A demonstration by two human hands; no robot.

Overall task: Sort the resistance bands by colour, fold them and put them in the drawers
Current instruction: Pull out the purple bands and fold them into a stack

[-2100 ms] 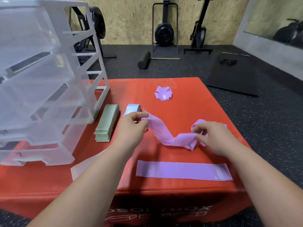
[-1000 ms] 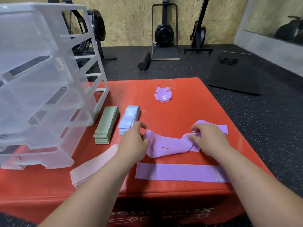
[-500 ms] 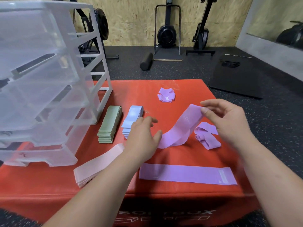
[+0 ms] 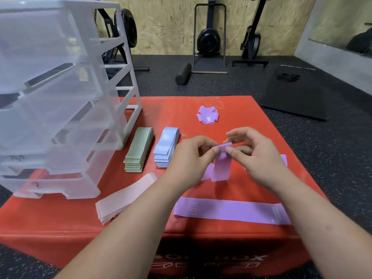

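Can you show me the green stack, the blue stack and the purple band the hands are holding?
green stack [image 4: 138, 150]: head view, middle of its top band.
blue stack [image 4: 167, 144]: head view, middle of its top band.
held purple band [image 4: 220, 168]: head view, its hanging lower part.

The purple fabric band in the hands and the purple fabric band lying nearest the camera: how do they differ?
The held purple band hangs upright, pinched at its top by left hand and right hand; the near purple band lies flat, full length, untouched on the red box. Both are lilac fabric.
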